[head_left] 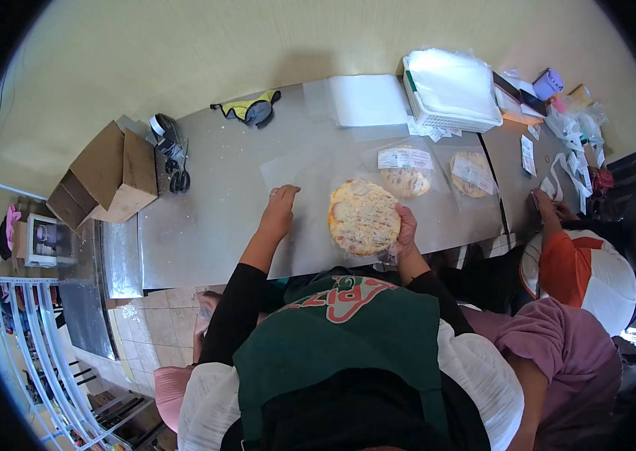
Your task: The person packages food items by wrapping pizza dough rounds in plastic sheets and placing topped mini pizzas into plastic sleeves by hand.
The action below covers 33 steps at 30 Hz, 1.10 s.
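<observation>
A round pizza in clear wrap (pixel 364 217) is held up over the near part of the metal table (pixel 213 218). My right hand (pixel 406 228) grips it by its right edge. To the left of it, my left hand (pixel 281 208) is over the table with nothing in it, fingers apart. Beyond the held pizza lies a clear plastic sheet (pixel 295 171). Two more wrapped pizzas lie on the table to the right, one with a white label (pixel 404 158) and another (pixel 472 174) farther right, also labelled.
An open cardboard box (pixel 130 173), black scissors (pixel 179 179) and a yellow-grey item (pixel 254 110) are at the left and back. A white basket (pixel 453 119) holds sheets at the back right. At the right, a co-worker's hand (pixel 546 204) is by paper labels.
</observation>
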Available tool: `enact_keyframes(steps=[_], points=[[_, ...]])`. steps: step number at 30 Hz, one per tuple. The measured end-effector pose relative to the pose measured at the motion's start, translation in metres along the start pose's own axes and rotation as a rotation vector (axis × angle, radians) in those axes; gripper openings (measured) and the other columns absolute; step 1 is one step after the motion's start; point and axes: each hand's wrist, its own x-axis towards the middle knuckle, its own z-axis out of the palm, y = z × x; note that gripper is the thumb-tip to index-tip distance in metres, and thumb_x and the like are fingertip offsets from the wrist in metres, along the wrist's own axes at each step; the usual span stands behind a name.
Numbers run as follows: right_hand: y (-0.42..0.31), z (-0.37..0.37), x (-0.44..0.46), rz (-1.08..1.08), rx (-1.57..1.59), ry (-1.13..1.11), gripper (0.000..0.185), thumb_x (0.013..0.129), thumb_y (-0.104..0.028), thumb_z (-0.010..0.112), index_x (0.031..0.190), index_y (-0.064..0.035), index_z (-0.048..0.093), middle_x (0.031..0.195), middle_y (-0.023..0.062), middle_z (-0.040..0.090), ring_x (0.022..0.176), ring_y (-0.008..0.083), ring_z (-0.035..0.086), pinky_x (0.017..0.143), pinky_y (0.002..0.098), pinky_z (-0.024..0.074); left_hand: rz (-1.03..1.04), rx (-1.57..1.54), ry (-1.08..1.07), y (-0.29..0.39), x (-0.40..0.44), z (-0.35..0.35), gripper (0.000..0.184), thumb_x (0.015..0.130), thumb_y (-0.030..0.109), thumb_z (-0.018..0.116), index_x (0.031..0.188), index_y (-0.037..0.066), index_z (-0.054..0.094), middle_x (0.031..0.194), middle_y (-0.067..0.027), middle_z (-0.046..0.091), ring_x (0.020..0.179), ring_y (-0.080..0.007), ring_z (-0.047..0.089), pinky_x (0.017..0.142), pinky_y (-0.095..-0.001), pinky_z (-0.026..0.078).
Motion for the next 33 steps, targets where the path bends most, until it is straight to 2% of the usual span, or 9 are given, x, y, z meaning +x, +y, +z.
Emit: enact_keyframes(steps=[7, 9, 12, 13, 19, 25, 28, 31, 33], points=[[0.036, 0.036, 0.028, 0.245, 0.043, -0.154, 0.051, 0.083, -0.030, 0.050, 0.117, 0.0084, 0.047, 0.110, 0.0222, 0.057, 0.098, 0.0317, 0.059, 0.089, 0.0419, 0.0463, 0.034, 0.066, 0.168, -0.012, 0.008, -0.001, 0.023, 0.070, 0.001, 0.054, 0.093, 0.001, 0.059, 0.106, -0.0157, 0.055, 0.100, -0.0311, 0.050, 0.085, -0.0385, 0.043], [0.046, 0.053, 0.032, 0.301, 0.057, -0.172, 0.048, 0.083, -0.028, 0.050, 0.114, 0.0085, 0.050, 0.107, 0.0218, 0.059, 0.094, 0.0305, 0.061, 0.086, 0.0408, 0.0478, -0.122, -0.413, 0.256, -0.014, 0.016, 0.005, 0.027, 0.071, 0.004, 0.055, 0.097, 0.001, 0.059, 0.108, -0.0147, 0.055, 0.098, -0.0299, 0.051, 0.083, -0.0371, 0.044], [0.066, 0.044, 0.049, 0.366, 0.038, -0.134, 0.047, 0.084, -0.029, 0.050, 0.113, 0.0083, 0.051, 0.104, 0.0220, 0.060, 0.092, 0.0298, 0.062, 0.086, 0.0403, 0.0484, 0.000, -0.219, 0.306, 0.001, 0.026, -0.013, 0.035, 0.072, 0.009, 0.056, 0.105, 0.001, 0.057, 0.111, -0.0124, 0.054, 0.096, -0.0285, 0.051, 0.083, -0.0348, 0.043], [0.069, 0.050, 0.047, 0.390, 0.062, -0.147, 0.047, 0.084, -0.029, 0.050, 0.113, 0.0083, 0.050, 0.105, 0.0220, 0.060, 0.093, 0.0299, 0.061, 0.086, 0.0405, 0.0482, 0.096, 0.001, 0.307, 0.007, 0.028, -0.020, 0.038, 0.072, 0.011, 0.056, 0.108, 0.001, 0.056, 0.112, -0.0116, 0.054, 0.096, -0.0281, 0.051, 0.083, -0.0340, 0.042], [0.071, 0.083, 0.029, 0.487, 0.144, -0.187, 0.052, 0.084, -0.032, 0.049, 0.117, 0.0078, 0.047, 0.112, 0.0234, 0.056, 0.099, 0.0319, 0.058, 0.089, 0.0423, 0.0455, 0.128, -0.012, 0.293, 0.023, 0.033, -0.024, 0.040, 0.074, 0.009, 0.054, 0.114, 0.002, 0.054, 0.116, -0.0092, 0.052, 0.097, -0.0262, 0.051, 0.085, -0.0341, 0.041], [0.062, 0.082, 0.025, 0.457, 0.145, -0.170, 0.057, 0.084, -0.034, 0.048, 0.123, 0.0071, 0.042, 0.120, 0.0246, 0.051, 0.106, 0.0347, 0.054, 0.094, 0.0454, 0.0412, -0.113, -0.653, 0.183, 0.013, 0.022, -0.022, 0.038, 0.077, 0.006, 0.052, 0.114, 0.003, 0.055, 0.120, -0.0125, 0.051, 0.104, -0.0257, 0.049, 0.089, -0.0331, 0.040], [0.061, 0.082, 0.020, 0.476, 0.156, -0.157, 0.058, 0.083, -0.035, 0.049, 0.123, 0.0069, 0.042, 0.120, 0.0244, 0.051, 0.105, 0.0354, 0.054, 0.094, 0.0461, 0.0408, -0.127, -0.633, 0.100, 0.016, 0.025, -0.028, 0.040, 0.077, 0.010, 0.053, 0.116, 0.003, 0.055, 0.121, -0.0125, 0.050, 0.109, -0.0263, 0.047, 0.091, -0.0335, 0.039], [0.063, 0.080, 0.018, 0.505, 0.183, -0.146, 0.058, 0.083, -0.034, 0.049, 0.123, 0.0069, 0.043, 0.120, 0.0244, 0.051, 0.105, 0.0358, 0.054, 0.094, 0.0462, 0.0410, 0.136, -0.516, 0.134, 0.016, 0.031, -0.030, 0.042, 0.077, 0.014, 0.054, 0.118, 0.003, 0.054, 0.122, -0.0125, 0.050, 0.110, -0.0268, 0.046, 0.092, -0.0341, 0.038], [0.065, 0.083, 0.015, 0.518, 0.219, -0.134, 0.057, 0.083, -0.034, 0.048, 0.122, 0.0069, 0.043, 0.120, 0.0245, 0.051, 0.105, 0.0360, 0.054, 0.094, 0.0462, 0.0410, 0.135, -0.455, 0.115, 0.017, 0.032, -0.026, 0.043, 0.078, 0.017, 0.054, 0.118, 0.003, 0.054, 0.122, -0.0128, 0.050, 0.110, -0.0275, 0.046, 0.093, -0.0344, 0.037]])
